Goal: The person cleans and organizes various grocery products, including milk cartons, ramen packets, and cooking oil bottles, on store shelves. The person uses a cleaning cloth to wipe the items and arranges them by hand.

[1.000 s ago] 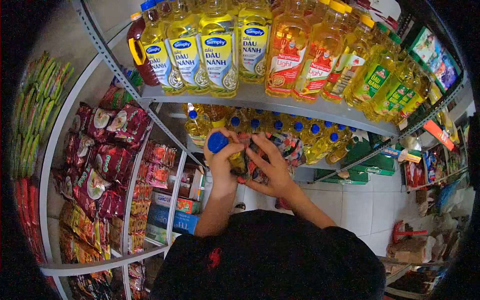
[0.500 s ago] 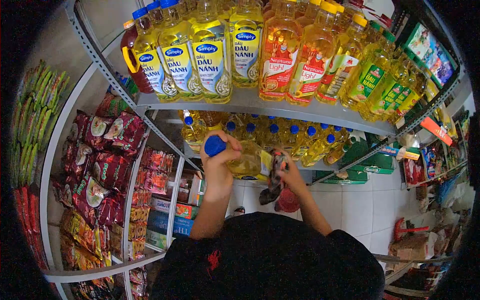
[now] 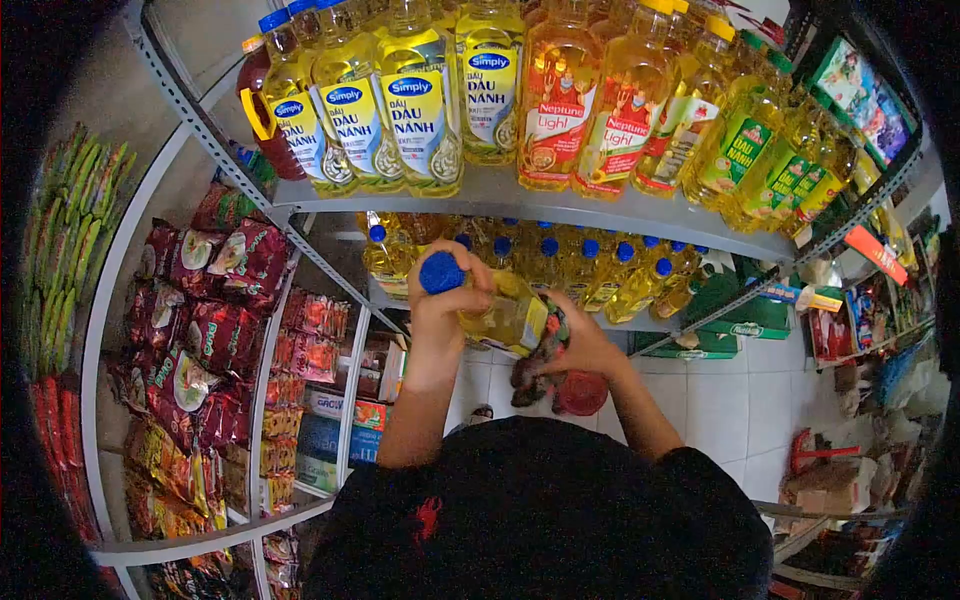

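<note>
Since a second ago, your right hand (image 3: 590,345) has slid off the middle of the oil bottle (image 3: 500,318) toward its base, uncovering the yellow body and label. Your left hand (image 3: 447,305) is closed around the neck, just under the blue cap (image 3: 440,272), and holds the bottle tipped on its side at chest height. Your right hand is curled around a dark patterned cloth (image 3: 535,360), pressing it against the lower end.

It looks full, so expect weight, and smooth plastic that may slip. Grip the neck and support the base.

Behind your hands, a lower shelf carries a row of blue-capped bottles (image 3: 590,270). The upper shelf (image 3: 560,205) holds larger bottles of yellow oil (image 3: 415,110). Snack packets (image 3: 215,300) fill the racks to your left.
</note>
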The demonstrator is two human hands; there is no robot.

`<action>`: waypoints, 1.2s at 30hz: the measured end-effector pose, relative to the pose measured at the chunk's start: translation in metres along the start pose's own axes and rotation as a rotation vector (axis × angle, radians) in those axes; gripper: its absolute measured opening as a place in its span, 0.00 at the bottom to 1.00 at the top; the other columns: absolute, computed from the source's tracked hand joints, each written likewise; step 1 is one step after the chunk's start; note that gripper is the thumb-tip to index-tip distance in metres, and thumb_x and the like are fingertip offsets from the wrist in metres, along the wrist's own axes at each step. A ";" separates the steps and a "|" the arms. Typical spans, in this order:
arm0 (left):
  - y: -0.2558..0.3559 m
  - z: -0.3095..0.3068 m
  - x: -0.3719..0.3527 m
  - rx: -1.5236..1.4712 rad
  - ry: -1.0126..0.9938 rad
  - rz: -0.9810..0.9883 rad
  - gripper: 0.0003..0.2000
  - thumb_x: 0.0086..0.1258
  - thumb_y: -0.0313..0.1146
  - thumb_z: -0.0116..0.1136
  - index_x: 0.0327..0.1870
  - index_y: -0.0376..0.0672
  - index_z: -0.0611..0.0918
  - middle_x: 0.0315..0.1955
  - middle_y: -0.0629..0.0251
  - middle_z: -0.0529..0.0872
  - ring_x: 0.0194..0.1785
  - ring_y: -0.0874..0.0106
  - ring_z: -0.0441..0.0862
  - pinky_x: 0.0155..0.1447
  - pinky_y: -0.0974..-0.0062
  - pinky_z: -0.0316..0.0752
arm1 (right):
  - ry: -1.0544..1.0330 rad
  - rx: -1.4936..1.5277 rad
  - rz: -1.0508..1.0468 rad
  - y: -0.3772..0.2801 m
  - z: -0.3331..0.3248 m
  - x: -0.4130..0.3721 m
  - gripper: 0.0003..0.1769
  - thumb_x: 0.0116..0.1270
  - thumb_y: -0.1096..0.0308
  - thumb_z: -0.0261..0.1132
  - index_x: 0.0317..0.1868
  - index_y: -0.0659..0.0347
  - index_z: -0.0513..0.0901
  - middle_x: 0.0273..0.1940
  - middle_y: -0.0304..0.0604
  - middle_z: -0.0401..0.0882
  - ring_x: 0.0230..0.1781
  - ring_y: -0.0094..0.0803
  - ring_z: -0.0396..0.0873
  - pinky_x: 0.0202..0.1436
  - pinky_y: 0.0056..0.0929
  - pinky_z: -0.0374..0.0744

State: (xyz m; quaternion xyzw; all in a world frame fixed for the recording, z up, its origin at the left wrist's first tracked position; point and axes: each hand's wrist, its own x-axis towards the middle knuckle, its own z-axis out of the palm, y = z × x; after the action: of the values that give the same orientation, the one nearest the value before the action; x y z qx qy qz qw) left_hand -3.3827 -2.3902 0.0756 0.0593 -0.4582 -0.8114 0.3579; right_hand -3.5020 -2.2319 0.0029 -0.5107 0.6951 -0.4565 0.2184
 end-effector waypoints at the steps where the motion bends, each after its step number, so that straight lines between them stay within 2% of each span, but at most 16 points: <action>1: -0.001 0.003 -0.001 -0.001 -0.003 -0.007 0.18 0.29 0.17 0.53 0.27 0.40 0.69 0.18 0.61 0.74 0.26 0.69 0.72 0.36 0.76 0.68 | -0.037 -0.067 -0.033 -0.013 -0.004 0.009 0.57 0.28 0.54 0.77 0.61 0.59 0.57 0.56 0.53 0.65 0.58 0.46 0.63 0.60 0.38 0.62; 3: -0.005 0.010 0.000 -0.013 -0.067 0.016 0.17 0.30 0.17 0.55 0.27 0.41 0.69 0.19 0.62 0.74 0.27 0.70 0.73 0.36 0.77 0.68 | 0.023 -0.149 -0.055 -0.039 -0.001 0.022 0.56 0.30 0.54 0.76 0.61 0.59 0.57 0.56 0.52 0.64 0.58 0.46 0.62 0.60 0.38 0.62; 5: -0.013 0.010 0.001 0.000 -0.063 0.055 0.17 0.31 0.17 0.55 0.27 0.41 0.69 0.19 0.62 0.75 0.26 0.71 0.73 0.35 0.78 0.68 | 0.231 -0.232 -0.253 -0.069 0.004 0.030 0.54 0.32 0.54 0.75 0.61 0.60 0.57 0.57 0.52 0.62 0.59 0.47 0.60 0.61 0.38 0.61; 15: -0.012 0.001 -0.005 0.020 0.118 0.037 0.16 0.35 0.17 0.58 0.27 0.41 0.70 0.19 0.63 0.75 0.25 0.72 0.73 0.33 0.77 0.69 | 0.270 -0.390 -0.098 0.004 0.041 -0.015 0.57 0.30 0.65 0.74 0.63 0.64 0.51 0.60 0.55 0.56 0.60 0.51 0.57 0.62 0.41 0.60; 19: -0.011 0.009 0.001 0.039 0.015 0.078 0.16 0.35 0.18 0.60 0.27 0.41 0.70 0.20 0.63 0.75 0.25 0.73 0.73 0.31 0.78 0.68 | 0.342 -0.342 -0.181 -0.035 0.026 0.012 0.57 0.29 0.65 0.74 0.62 0.63 0.53 0.61 0.54 0.55 0.61 0.50 0.56 0.62 0.41 0.60; 21: -0.011 0.005 0.006 0.009 -0.229 0.126 0.16 0.34 0.18 0.63 0.25 0.41 0.70 0.20 0.63 0.75 0.25 0.74 0.73 0.30 0.79 0.68 | 0.269 -0.357 -0.155 -0.064 0.015 0.020 0.56 0.28 0.64 0.74 0.61 0.62 0.55 0.60 0.54 0.56 0.60 0.51 0.57 0.62 0.41 0.60; 22: -0.009 0.004 0.006 0.009 -0.230 0.124 0.16 0.34 0.18 0.63 0.25 0.41 0.70 0.20 0.63 0.75 0.25 0.74 0.73 0.30 0.79 0.68 | 0.271 -0.356 -0.154 -0.067 0.012 0.020 0.56 0.28 0.64 0.74 0.61 0.62 0.55 0.60 0.54 0.56 0.60 0.51 0.57 0.62 0.41 0.60; 24: -0.002 0.002 0.008 -0.112 -0.508 0.185 0.15 0.33 0.19 0.65 0.22 0.41 0.71 0.18 0.63 0.75 0.23 0.74 0.73 0.29 0.79 0.68 | 0.193 -0.328 -0.327 -0.069 0.006 0.021 0.54 0.27 0.62 0.75 0.60 0.60 0.58 0.59 0.54 0.59 0.59 0.49 0.60 0.62 0.38 0.60; 25: 0.000 0.000 0.010 -0.113 -0.507 0.182 0.15 0.33 0.19 0.65 0.22 0.41 0.71 0.18 0.63 0.75 0.23 0.74 0.73 0.29 0.79 0.68 | 0.193 -0.327 -0.323 -0.070 0.000 0.023 0.54 0.27 0.62 0.75 0.60 0.60 0.58 0.59 0.54 0.59 0.59 0.49 0.60 0.62 0.38 0.60; 27: 0.006 0.000 0.015 -0.002 -0.773 0.283 0.13 0.34 0.19 0.66 0.20 0.40 0.73 0.17 0.61 0.76 0.22 0.72 0.74 0.28 0.78 0.68 | -0.003 -0.103 -0.410 -0.068 -0.015 0.034 0.57 0.25 0.61 0.77 0.60 0.63 0.58 0.57 0.54 0.61 0.58 0.46 0.62 0.62 0.36 0.60; 28: 0.007 0.002 0.014 0.019 -0.788 0.278 0.12 0.34 0.21 0.67 0.18 0.39 0.74 0.16 0.59 0.77 0.20 0.70 0.75 0.27 0.77 0.68 | -0.001 -0.105 -0.408 -0.064 -0.022 0.039 0.57 0.25 0.61 0.77 0.60 0.63 0.58 0.57 0.54 0.61 0.58 0.46 0.62 0.62 0.36 0.60; 30: 0.009 0.002 0.018 -0.043 -0.847 0.247 0.13 0.33 0.22 0.67 0.19 0.39 0.74 0.16 0.59 0.77 0.20 0.69 0.75 0.27 0.77 0.68 | -0.311 0.052 -0.409 -0.053 -0.031 0.049 0.59 0.23 0.59 0.77 0.60 0.67 0.57 0.57 0.52 0.63 0.58 0.39 0.63 0.61 0.32 0.61; 31: 0.009 0.002 0.021 -0.101 -0.903 0.217 0.14 0.32 0.22 0.67 0.19 0.39 0.73 0.16 0.59 0.77 0.19 0.68 0.75 0.27 0.77 0.68 | -0.308 0.049 -0.407 -0.048 -0.034 0.055 0.59 0.23 0.59 0.77 0.60 0.67 0.57 0.57 0.52 0.63 0.58 0.39 0.63 0.61 0.32 0.61; 33: 0.007 0.002 0.031 -0.235 -0.991 0.185 0.15 0.31 0.23 0.67 0.21 0.39 0.73 0.16 0.59 0.77 0.18 0.67 0.75 0.26 0.76 0.68 | -0.668 0.318 -0.146 -0.031 -0.033 0.066 0.59 0.24 0.60 0.76 0.60 0.70 0.56 0.55 0.49 0.65 0.55 0.34 0.65 0.59 0.29 0.63; 35: 0.002 -0.004 0.042 -0.372 -1.070 0.144 0.16 0.31 0.23 0.66 0.23 0.39 0.72 0.15 0.59 0.77 0.17 0.67 0.74 0.26 0.75 0.67 | -0.657 0.473 -0.174 0.021 -0.015 0.070 0.56 0.28 0.64 0.73 0.61 0.70 0.55 0.51 0.47 0.69 0.49 0.29 0.68 0.54 0.26 0.68; 36: -0.002 -0.011 0.049 -0.420 -1.012 0.079 0.16 0.31 0.23 0.64 0.24 0.40 0.71 0.15 0.59 0.76 0.16 0.66 0.73 0.25 0.74 0.65 | -0.745 0.467 0.044 0.057 -0.008 0.070 0.54 0.29 0.65 0.72 0.61 0.69 0.56 0.49 0.47 0.71 0.47 0.29 0.70 0.51 0.25 0.70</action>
State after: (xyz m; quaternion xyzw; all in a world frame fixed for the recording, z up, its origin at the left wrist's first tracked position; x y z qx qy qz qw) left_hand -3.4149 -2.4281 0.0794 -0.4281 -0.4034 -0.7986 0.1273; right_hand -3.5639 -2.2891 -0.0308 -0.5624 0.4577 -0.3813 0.5735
